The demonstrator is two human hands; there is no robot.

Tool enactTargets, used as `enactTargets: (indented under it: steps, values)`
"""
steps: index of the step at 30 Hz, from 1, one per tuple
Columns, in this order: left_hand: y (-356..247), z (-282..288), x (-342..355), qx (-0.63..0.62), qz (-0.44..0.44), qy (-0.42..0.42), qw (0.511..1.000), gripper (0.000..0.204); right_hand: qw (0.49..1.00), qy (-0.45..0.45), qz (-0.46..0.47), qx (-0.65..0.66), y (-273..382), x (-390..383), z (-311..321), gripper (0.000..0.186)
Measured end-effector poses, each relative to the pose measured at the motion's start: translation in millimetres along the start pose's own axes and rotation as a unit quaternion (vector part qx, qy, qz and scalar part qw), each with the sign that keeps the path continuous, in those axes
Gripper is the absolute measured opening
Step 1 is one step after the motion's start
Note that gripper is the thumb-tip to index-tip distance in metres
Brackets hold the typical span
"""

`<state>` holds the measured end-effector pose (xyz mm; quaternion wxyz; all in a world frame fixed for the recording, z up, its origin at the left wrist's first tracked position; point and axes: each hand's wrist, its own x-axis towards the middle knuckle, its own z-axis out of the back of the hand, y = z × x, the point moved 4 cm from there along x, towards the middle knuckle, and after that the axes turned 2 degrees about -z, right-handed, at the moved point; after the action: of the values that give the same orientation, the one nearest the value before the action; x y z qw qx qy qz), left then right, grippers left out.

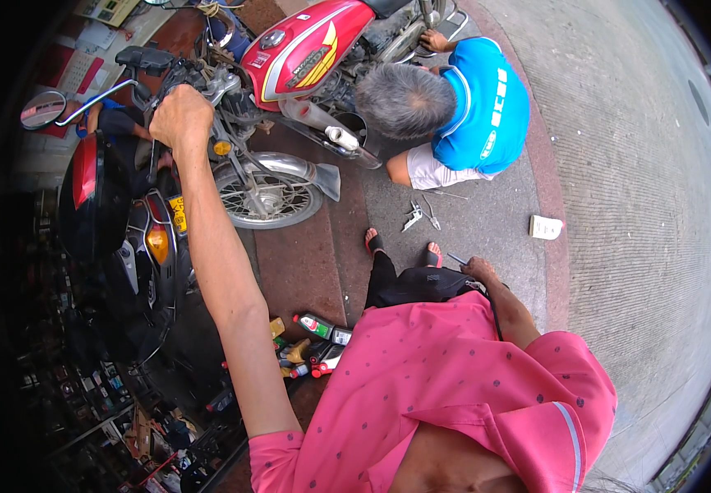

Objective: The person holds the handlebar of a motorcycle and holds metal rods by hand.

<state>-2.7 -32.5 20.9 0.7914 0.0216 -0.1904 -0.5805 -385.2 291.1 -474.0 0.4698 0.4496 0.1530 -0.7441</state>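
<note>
My left hand (181,115) is closed in a fist around the handlebar of a red motorcycle (306,53), with my arm stretched out far to the left. The front wheel (266,197) stands below that hand, and a round mirror (43,110) sticks out to its left. Beside my hip, my right hand (480,269) is closed around a thin metal tool (457,259); its tip points forward and its kind is unclear. A person in a blue shirt (487,115) squats by the motorcycle, one hand (434,41) at its lower side.
A second motorcycle (146,255) with a black top box (92,197) stands close on my left. Several oil bottles (314,326) lie by my left side. Metal hand tools (413,216) and a white box (546,228) rest on the ground. Another person (117,123) is partly hidden behind the handlebar.
</note>
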Motion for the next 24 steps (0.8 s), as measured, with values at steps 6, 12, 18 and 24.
enactTargets:
  steps: [6,12,18,24]
  values:
    - [0.0,-2.5,0.0,0.007,0.004,-0.001,1.0,0.026,1.0,0.013,0.008,-0.006,1.9,-1.0,0.8,0.043]
    - [-0.3,-0.4,-1.2,0.016,0.005,-0.001,1.0,0.025,1.0,0.003,0.007,-0.009,4.3,-2.1,1.9,0.044]
    - [-0.1,-2.2,1.1,0.016,0.002,-0.006,1.0,0.025,1.0,0.004,0.004,-0.009,-0.3,4.6,-3.3,0.044]
    - [0.9,-2.7,-0.3,0.019,0.007,-0.002,1.0,0.025,1.0,0.006,0.011,0.001,1.5,0.5,-1.5,0.043]
